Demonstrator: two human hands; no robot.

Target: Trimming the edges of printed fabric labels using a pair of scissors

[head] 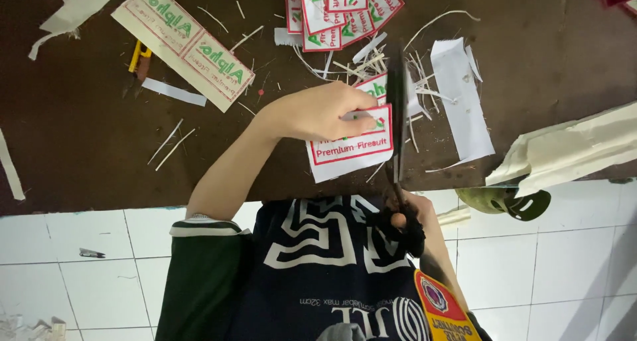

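My left hand pinches a white rectangular label with a red border and holds it flat over the dark brown table. My right hand, close to my chest, grips the black handles of a pair of scissors. The long dark blades point away from me and run along the label's right edge, next to my left thumb. A second label of the same kind lies partly under my left hand.
A strip of two uncut labels lies at the upper left beside a yellow utility knife. A pile of cut labels sits at the top. White paper scraps, cream folded material, an olive-green object and white floor tiles surround them.
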